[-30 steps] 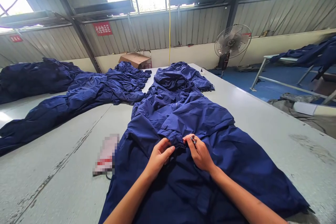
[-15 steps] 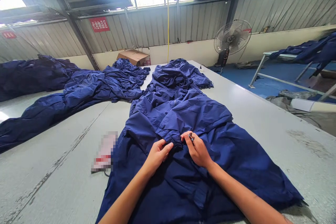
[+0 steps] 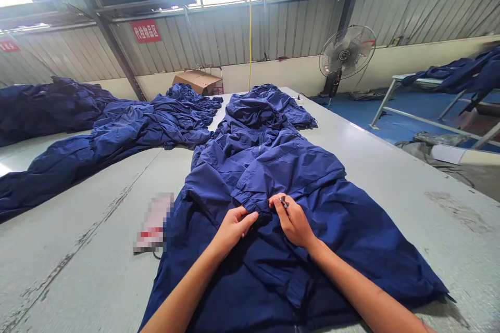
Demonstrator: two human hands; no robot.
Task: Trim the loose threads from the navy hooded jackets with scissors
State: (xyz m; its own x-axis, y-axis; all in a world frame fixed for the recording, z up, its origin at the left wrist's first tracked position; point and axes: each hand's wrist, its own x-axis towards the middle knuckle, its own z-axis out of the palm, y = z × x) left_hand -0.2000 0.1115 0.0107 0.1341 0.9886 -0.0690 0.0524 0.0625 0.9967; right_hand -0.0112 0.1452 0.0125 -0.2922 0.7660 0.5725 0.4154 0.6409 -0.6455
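A navy blue hooded jacket [image 3: 250, 171] lies spread over the table in front of me. My left hand [image 3: 235, 225] pinches the gathered cuff [image 3: 252, 204] of one sleeve between thumb and fingers. Close by on the right, my right hand [image 3: 289, 221] is closed around small dark thread snips [image 3: 284, 202], their forked end showing above the fingers. Its fingertips are at the cuff's right side; what they touch there is hidden. The other sleeve's end [image 3: 297, 291] lies lower on the jacket.
Rumpled navy garments [image 3: 117, 130] run along the left, with more beyond the hood. A blurred pinkish tag [image 3: 154, 223] rests left of the jacket on the white table [image 3: 97, 265]. A standing fan [image 3: 346, 54], a cardboard box [image 3: 199, 82] and a metal-framed bench [image 3: 385, 99] stand beyond.
The view has shifted very slightly. Both hands keep nearly the same place and grip at the cuff.
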